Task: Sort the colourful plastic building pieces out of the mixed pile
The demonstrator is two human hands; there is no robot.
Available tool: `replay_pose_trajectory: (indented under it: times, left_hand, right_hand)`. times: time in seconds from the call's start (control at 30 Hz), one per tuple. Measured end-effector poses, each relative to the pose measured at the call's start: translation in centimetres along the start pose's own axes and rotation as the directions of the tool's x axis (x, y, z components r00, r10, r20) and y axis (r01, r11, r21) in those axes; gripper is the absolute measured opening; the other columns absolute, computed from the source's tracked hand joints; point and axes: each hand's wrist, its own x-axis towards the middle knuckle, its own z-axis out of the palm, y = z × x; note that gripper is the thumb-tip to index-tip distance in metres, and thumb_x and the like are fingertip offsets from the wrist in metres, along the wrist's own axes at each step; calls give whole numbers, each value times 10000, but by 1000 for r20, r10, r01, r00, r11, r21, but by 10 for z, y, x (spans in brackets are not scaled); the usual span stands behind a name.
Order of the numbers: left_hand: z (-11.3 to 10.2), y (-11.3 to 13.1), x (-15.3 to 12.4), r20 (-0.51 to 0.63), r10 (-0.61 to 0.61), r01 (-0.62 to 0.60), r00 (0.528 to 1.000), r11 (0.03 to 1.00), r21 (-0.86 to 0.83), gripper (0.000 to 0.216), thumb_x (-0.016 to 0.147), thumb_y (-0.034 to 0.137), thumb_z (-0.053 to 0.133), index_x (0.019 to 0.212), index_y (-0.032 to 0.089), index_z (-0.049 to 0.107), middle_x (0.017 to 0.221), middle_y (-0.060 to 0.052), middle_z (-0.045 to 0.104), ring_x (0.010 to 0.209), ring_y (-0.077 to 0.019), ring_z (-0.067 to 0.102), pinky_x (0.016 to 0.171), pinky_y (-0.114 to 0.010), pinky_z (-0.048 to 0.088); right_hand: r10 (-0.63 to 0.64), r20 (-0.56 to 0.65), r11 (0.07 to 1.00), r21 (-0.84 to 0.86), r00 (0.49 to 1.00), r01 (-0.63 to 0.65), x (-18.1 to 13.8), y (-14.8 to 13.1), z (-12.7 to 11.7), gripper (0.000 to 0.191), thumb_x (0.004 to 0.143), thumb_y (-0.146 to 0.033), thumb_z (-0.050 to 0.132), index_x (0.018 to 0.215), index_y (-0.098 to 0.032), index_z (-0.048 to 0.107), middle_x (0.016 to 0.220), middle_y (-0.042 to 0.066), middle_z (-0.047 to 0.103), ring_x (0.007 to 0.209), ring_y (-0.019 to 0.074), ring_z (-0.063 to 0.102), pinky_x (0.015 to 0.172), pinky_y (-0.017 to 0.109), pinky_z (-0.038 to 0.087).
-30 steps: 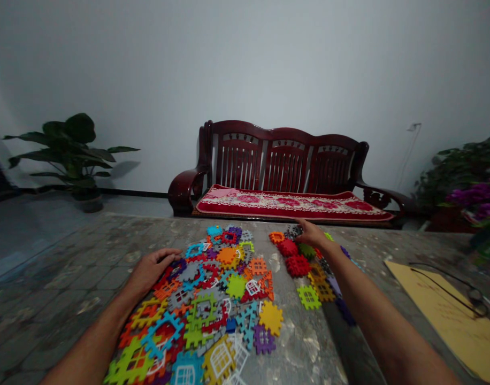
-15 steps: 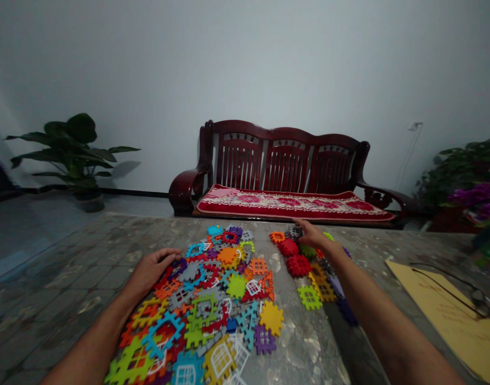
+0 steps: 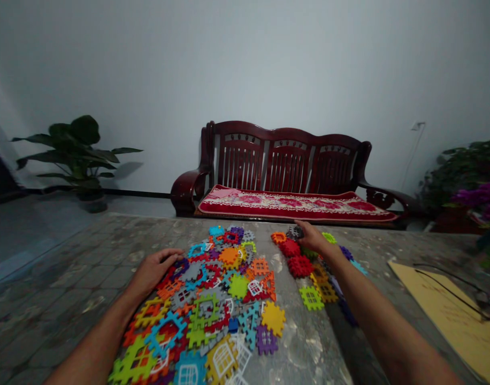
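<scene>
A heap of colourful plastic interlocking blocks point(image 3: 205, 310) covers the table's middle, many with toothed edges or window grids. At its left edge rests my left hand point(image 3: 159, 267), fingers loosely stretched beside a dark purple block point(image 3: 180, 267) and holding nothing that I can see. My right hand point(image 3: 312, 237) reaches over smaller stacks on the right, its thumb and forefinger around a grey toothed block point(image 3: 295, 232). Just nearer lie red blocks point(image 3: 299, 266), with an orange block point(image 3: 278, 237) to the left. Green blocks point(image 3: 308, 252) are partly hidden under the hand.
Yellow blocks point(image 3: 324, 286) and a lime window block point(image 3: 311, 298) lie nearer on the right. Beyond my right arm are a yellow paper sheet point(image 3: 441, 315) and dark-framed glasses point(image 3: 483, 305). A wooden bench point(image 3: 287, 160) stands behind the table point(image 3: 100, 256), with potted plants either side.
The whole view has shifted slightly. Both hands stay about where they were, the right still at the grey block; more purple and blue blocks show beyond the right forearm.
</scene>
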Motion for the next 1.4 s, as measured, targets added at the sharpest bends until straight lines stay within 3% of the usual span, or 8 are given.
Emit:
replay_pose_trajectory:
  times: [0.17, 0.27, 0.47, 0.73, 0.97, 1.13, 1.23, 1.4]
  left_hand:
    - [-2, 4, -1, 7, -34, 34, 999, 999, -15, 416, 665, 507, 594, 907, 217, 767, 928, -50, 788, 824, -251, 718, 772, -317, 552]
    - [-3, 10, -4, 8, -23, 23, 1000, 999, -37, 414, 653, 506, 608, 899, 215, 768, 943, -53, 785, 827, -252, 716, 775, -318, 554]
    - [-4, 12, -8, 38, -22, 26, 999, 994, -110, 431, 650, 517, 633, 937, 220, 758, 963, -50, 784, 826, -245, 717, 751, -308, 565]
    - [-2, 6, -3, 45, 18, -11, 999, 990, -140, 489, 657, 560, 616, 954, 196, 752, 1029, -78, 772, 935, -254, 707, 846, -328, 537]
    - [8, 15, -3, -43, -47, 38, 998, 981, -188, 422, 718, 502, 577, 930, 178, 742, 900, -56, 792, 905, -241, 710, 824, -330, 531]
    - [11, 20, -3, -53, -63, 49, 997, 970, -237, 421, 751, 493, 551, 963, 177, 731, 961, -65, 785, 970, -240, 700, 860, -328, 518]
    - [7, 18, -4, -9, -27, 23, 1000, 953, -303, 527, 747, 567, 543, 999, 139, 717, 1065, -102, 759, 1008, -235, 689, 893, -324, 512]
    - [0, 17, -11, 70, 35, -7, 997, 928, -372, 660, 635, 678, 631, 999, 135, 723, 1110, -126, 739, 1050, -275, 663, 928, -369, 497]
  right_hand:
    - [-29, -99, 999, 20, 995, 32, -20, -29, -6, 741, 565, -26, 504, 1294, -154, 551, 1342, 115, 544, 1257, 254, 489, 1091, 399, 365]
    - [-99, -223, 971, 189, 970, 143, -54, -70, 12, 639, 603, -36, 457, 1198, -212, 610, 1217, 60, 623, 1161, 224, 553, 1064, 422, 396]
    - [-236, -100, 893, 370, 967, 256, -123, -142, 70, 713, 604, -22, 424, 1248, -292, 567, 1242, 25, 606, 1191, 212, 529, 1071, 449, 401]
    - [-38, -74, 866, 495, 997, 70, -122, -147, 94, 622, 659, -114, 398, 1242, -246, 573, 1263, 52, 596, 1224, 248, 504, 1079, 484, 383]
    - [202, -21, 620, 777, 979, -111, -120, -152, 97, 530, 675, -199, 419, 1164, -195, 622, 1167, 72, 667, 1091, 248, 612, 979, 420, 482]
    - [259, -51, 597, 793, 965, -118, -122, -155, 85, 420, 789, -283, 455, 1157, -196, 639, 1172, 83, 670, 1113, 252, 601, 966, 423, 483]
    - [180, -106, 659, 751, 978, -40, -126, -161, 75, 394, 848, -354, 476, 1184, -211, 623, 1190, 86, 652, 1119, 253, 590, 976, 438, 468]
    - [-226, -123, 833, 490, 966, 257, -137, -180, 64, 386, 834, -420, 620, 1193, -280, 634, 1277, 68, 605, 1229, 270, 498, 1082, 505, 334]
